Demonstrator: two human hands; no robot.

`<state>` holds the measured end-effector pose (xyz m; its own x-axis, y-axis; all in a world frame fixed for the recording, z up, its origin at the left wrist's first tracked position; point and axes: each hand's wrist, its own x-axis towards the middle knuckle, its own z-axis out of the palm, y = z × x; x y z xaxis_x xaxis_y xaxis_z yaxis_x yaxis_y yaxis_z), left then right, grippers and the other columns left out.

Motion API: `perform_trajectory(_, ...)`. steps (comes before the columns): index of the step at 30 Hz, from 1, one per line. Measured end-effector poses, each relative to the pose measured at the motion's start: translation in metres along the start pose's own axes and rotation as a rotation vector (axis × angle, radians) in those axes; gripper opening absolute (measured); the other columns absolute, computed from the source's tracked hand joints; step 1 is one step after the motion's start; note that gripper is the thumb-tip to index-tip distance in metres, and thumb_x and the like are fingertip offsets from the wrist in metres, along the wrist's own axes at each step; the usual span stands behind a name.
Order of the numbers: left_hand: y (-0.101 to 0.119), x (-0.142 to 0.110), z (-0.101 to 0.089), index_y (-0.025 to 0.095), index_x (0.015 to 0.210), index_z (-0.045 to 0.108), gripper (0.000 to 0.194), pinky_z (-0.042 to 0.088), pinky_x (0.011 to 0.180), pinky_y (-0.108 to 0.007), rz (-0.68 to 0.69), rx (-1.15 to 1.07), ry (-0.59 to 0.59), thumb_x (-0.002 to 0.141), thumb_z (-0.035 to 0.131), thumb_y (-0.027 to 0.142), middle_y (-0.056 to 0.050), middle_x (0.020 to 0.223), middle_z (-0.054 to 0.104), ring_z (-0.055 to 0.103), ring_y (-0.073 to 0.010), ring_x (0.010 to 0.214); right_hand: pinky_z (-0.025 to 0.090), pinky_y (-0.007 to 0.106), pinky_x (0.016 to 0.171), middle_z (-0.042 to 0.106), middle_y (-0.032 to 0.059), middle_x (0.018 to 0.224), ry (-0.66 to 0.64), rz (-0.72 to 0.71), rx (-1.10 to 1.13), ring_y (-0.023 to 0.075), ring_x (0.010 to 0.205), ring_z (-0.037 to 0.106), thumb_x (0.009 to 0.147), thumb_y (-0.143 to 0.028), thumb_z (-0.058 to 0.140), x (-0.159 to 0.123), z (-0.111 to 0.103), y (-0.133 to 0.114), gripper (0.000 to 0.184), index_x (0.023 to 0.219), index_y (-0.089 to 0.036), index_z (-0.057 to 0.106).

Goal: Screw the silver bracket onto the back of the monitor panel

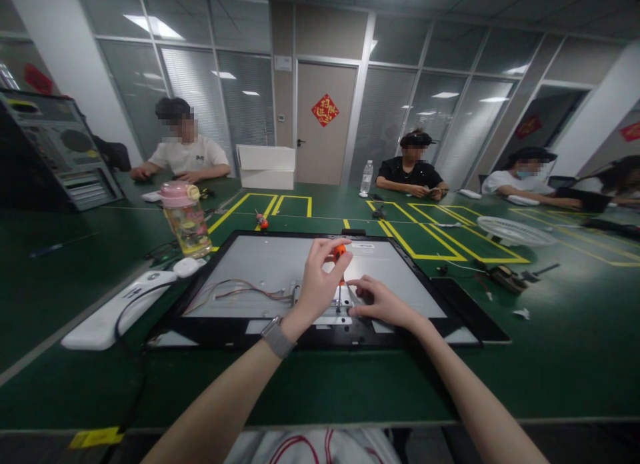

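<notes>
My left hand (323, 277), with a grey watch at the wrist, is closed around the orange handle of a screwdriver (341, 252). The screwdriver stands nearly upright, its shaft pointing down at a metal bracket (333, 321) on the back of a flat display panel (270, 257). Beside the shaft, my right hand (380, 303) rests low over the bracket with thumb and index finger apart; its other fingers are partly hidden. Thin wires (245, 291) run across the panel's left half. Where the tip meets the bracket is too small to make out.
A white power strip (120, 311) and a pink-lidded bottle (185, 217) stand left of the panel. A black phone-like slab (467, 311) lies at its right, with a dark tool (507, 277) beyond. Several people sit across the green table (320, 391); a computer case (60, 144) is far left.
</notes>
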<state>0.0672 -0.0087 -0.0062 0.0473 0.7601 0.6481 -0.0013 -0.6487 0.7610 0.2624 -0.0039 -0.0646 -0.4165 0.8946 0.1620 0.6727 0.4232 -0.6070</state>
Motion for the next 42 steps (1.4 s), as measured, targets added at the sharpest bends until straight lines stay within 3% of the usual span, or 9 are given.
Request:
perform_trajectory(4,-0.0004,-0.0005,0.0005,0.021,0.113,0.065,0.028,0.049,0.084,-0.030,-0.046,-0.099,-0.012,0.095,0.044,0.025,-0.008,0.108,0.064,0.063,-0.0166,0.093,0.046,0.032,0.077,0.055,0.0029,0.090,-0.005,-0.001,-0.005,0.0203,0.083,0.056,0.074,-0.040,0.077,0.0002,-0.0001,0.0005,0.056,0.124,-0.019,0.063)
perform_trajectory(10,0.0007,-0.0010,0.0002,0.021,0.095,0.071,0.014,0.048,0.076,-0.027,0.068,0.059,0.076,0.083,0.065,0.024,-0.003,0.089,0.056,0.056,-0.0142,0.079,0.046,0.031,0.076,0.054,0.0024,0.089,0.001,-0.010,0.003,0.0199,0.082,0.056,0.074,-0.039,0.077,0.0007,0.0003,0.0029,0.055,0.123,-0.020,0.063)
perform_trajectory(14,0.0031,-0.0018,-0.0010,0.021,0.105,0.069,0.027,0.048,0.085,-0.030,0.069,0.037,0.059,0.094,0.045,0.023,-0.007,0.104,0.061,0.059,-0.0177,0.097,0.046,0.031,0.076,0.055,0.0028,0.091,-0.005,-0.007,0.001,0.0200,0.083,0.056,0.074,-0.039,0.077,0.0005,-0.0003,0.0013,0.055,0.124,-0.021,0.062)
perform_trajectory(16,0.0040,-0.0017,-0.0006,0.020,0.109,0.067,0.031,0.048,0.085,-0.032,0.045,0.000,0.040,0.096,0.040,0.021,-0.008,0.105,0.065,0.061,-0.0179,0.097,0.046,0.031,0.076,0.055,0.0027,0.091,-0.006,-0.005,0.003,0.0200,0.083,0.056,0.074,-0.039,0.077,0.0004,-0.0005,0.0002,0.055,0.124,-0.020,0.062)
perform_trajectory(23,0.0055,-0.0020,-0.0011,0.021,0.090,0.072,0.012,0.048,0.075,-0.027,0.120,0.114,0.136,0.084,0.062,0.022,-0.002,0.085,0.056,0.056,-0.0135,0.076,0.047,0.031,0.075,0.055,0.0023,0.089,0.007,-0.001,0.010,0.0198,0.081,0.057,0.073,-0.039,0.077,-0.0003,-0.0006,-0.0022,0.054,0.122,-0.020,0.063)
perform_trajectory(28,0.0054,-0.0019,-0.0028,0.020,0.104,0.071,0.031,0.048,0.081,-0.031,0.057,0.019,0.062,0.093,0.042,0.018,-0.006,0.099,0.065,0.061,-0.0172,0.089,0.046,0.031,0.075,0.055,0.0021,0.089,0.007,-0.008,0.008,0.0202,0.081,0.057,0.072,-0.040,0.078,0.0002,-0.0002,-0.0001,0.055,0.123,-0.021,0.064)
perform_trajectory(35,0.0067,-0.0002,-0.0034,0.021,0.092,0.074,0.015,0.047,0.077,-0.029,0.098,0.070,0.098,0.085,0.061,0.021,-0.003,0.084,0.057,0.056,-0.0147,0.079,0.046,0.031,0.076,0.055,0.0025,0.090,0.001,0.002,0.003,0.0202,0.082,0.057,0.073,-0.039,0.077,0.0002,-0.0012,-0.0014,0.055,0.123,-0.020,0.063)
perform_trajectory(39,0.0043,0.0000,-0.0043,0.021,0.106,0.071,0.028,0.048,0.082,-0.031,0.025,-0.037,0.035,0.091,0.047,0.021,-0.006,0.100,0.063,0.060,-0.0159,0.088,0.046,0.031,0.076,0.054,0.0025,0.091,-0.010,-0.003,0.012,0.0204,0.083,0.056,0.074,-0.039,0.077,0.0002,-0.0016,-0.0013,0.056,0.125,-0.021,0.062)
perform_trajectory(42,0.0017,0.0002,-0.0029,0.018,0.113,0.067,0.033,0.049,0.082,-0.031,-0.051,-0.125,-0.006,0.093,0.040,0.021,-0.007,0.100,0.069,0.063,-0.0164,0.088,0.046,0.031,0.076,0.054,0.0026,0.090,-0.018,-0.005,0.010,0.0205,0.083,0.056,0.074,-0.039,0.077,0.0003,-0.0019,-0.0018,0.057,0.125,-0.020,0.062)
